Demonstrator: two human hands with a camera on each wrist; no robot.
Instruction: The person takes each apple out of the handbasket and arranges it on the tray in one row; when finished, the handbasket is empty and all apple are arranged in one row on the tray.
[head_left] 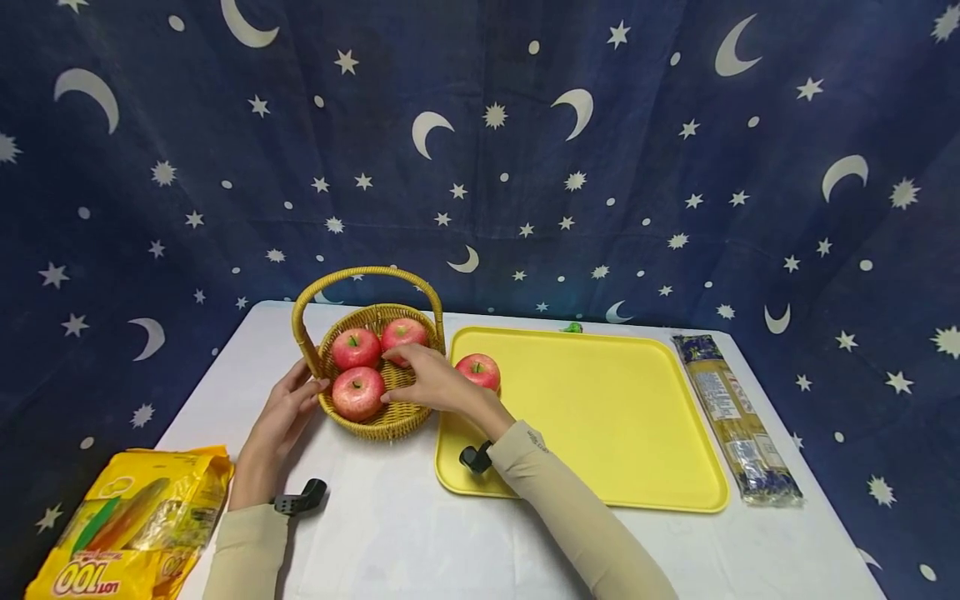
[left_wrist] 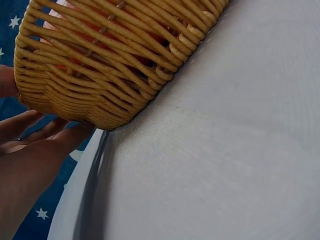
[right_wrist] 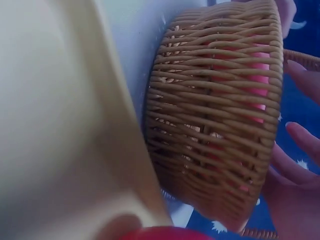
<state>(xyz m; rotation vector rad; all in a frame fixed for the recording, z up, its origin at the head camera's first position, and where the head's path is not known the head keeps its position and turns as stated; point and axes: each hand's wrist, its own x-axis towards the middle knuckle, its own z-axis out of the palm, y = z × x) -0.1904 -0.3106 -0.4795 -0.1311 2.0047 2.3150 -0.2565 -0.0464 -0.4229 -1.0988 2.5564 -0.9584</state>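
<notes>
A woven wicker basket [head_left: 386, 427] with an arched handle stands at the left of the table, with three red apples [head_left: 358, 394] showing inside it. My left hand [head_left: 279, 421] holds the basket's left side, thumb at the rim and fingers against the outer wall in the left wrist view. Over the basket's right rim reaches my right hand [head_left: 438, 385], its fingers spread apart among the apples. Its thumb tip is by the front apple and its fingertips are at the back right apple [head_left: 405, 332]. Another apple [head_left: 480, 372] lies on the yellow tray [head_left: 600, 417], beside the right wrist.
Right of the tray lies a long clear-and-blue food packet [head_left: 738, 417]. A yellow bag [head_left: 127, 525] sits at the front left corner. Behind the tray peeks a small green object [head_left: 573, 327]. A dark star-patterned cloth [head_left: 525, 150] hangs behind the white table [head_left: 375, 517].
</notes>
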